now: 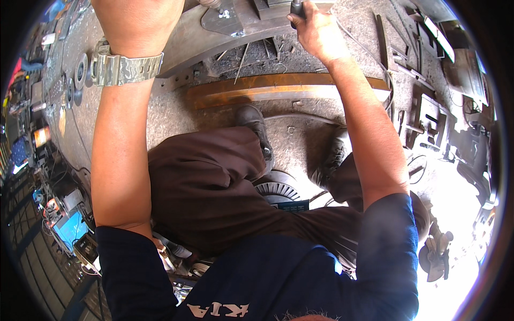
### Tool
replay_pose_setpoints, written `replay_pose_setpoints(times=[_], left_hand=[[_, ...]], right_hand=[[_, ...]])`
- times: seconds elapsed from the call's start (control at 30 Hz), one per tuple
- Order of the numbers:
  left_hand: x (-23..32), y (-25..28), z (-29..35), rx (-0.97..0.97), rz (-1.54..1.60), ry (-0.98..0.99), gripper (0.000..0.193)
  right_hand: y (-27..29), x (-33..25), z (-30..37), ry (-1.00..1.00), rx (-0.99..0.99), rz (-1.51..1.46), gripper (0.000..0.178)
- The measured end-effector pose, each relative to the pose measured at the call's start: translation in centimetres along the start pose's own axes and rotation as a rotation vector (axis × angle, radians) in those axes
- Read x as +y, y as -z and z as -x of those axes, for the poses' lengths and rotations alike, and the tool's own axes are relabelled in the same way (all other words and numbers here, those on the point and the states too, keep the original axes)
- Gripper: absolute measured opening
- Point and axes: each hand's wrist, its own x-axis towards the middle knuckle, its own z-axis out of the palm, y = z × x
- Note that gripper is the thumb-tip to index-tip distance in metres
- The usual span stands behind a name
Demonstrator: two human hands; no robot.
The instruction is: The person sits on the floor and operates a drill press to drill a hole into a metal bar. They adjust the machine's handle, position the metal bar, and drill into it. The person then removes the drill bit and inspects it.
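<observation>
At the top edge, my right hand [319,35] is closed around a short dark cylindrical handle [297,9]. Most of that tool lies beyond the picture, so its kind does not show. My left hand [138,24] reaches up to the top left, cut off by the edge with its fingers out of view. A wristwatch with a camouflage-patterned band [128,69] is on the left wrist. Between the two hands lies a heavy grey steel plate [193,47], with a flat dark metal piece [227,20] on top.
A rusty orange steel bar [267,90] lies across the floor in front of my boots [251,117]. Steel frames and scrap [428,125] crowd the right. Round metal rings [80,69] lie at the left, and a blue box [72,230] among cables stands at lower left.
</observation>
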Motion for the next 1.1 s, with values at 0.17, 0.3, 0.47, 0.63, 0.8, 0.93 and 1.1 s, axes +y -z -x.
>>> replay_pose_setpoints(times=[0.17,0.3,0.47,0.63,0.8,0.93,1.1], left_hand=[[1.5,0.0,-0.1,-0.045,0.159,0.114,0.044],[3.0,-0.6,-0.5,-0.038,-0.107,0.277,0.043],[1.0,-0.5,0.5,0.043,-0.019,0.114,0.042],[0.2,-0.5,0.8,0.007,0.013,0.134,0.042],[0.6,-0.9,0.7,0.049,0.057,0.154,0.042],[-2.3,-2.0,0.8,0.108,0.247,0.325,0.044],[2.2,0.0,-0.4,-0.026,-0.056,0.072,0.044]], right_hand=[[-0.4,0.9,0.1,0.031,0.022,0.043,0.029],[0.5,1.2,0.1,0.004,0.003,0.062,0.029],[1.2,-0.5,0.0,-0.027,-0.020,0.006,0.029],[0.7,0.4,0.5,0.012,0.007,0.044,0.028],[0.8,0.2,0.3,-0.002,0.017,0.020,0.028],[0.4,0.2,0.1,0.000,0.022,0.050,0.028],[0.2,0.2,0.1,-0.033,-0.001,0.032,0.029]])
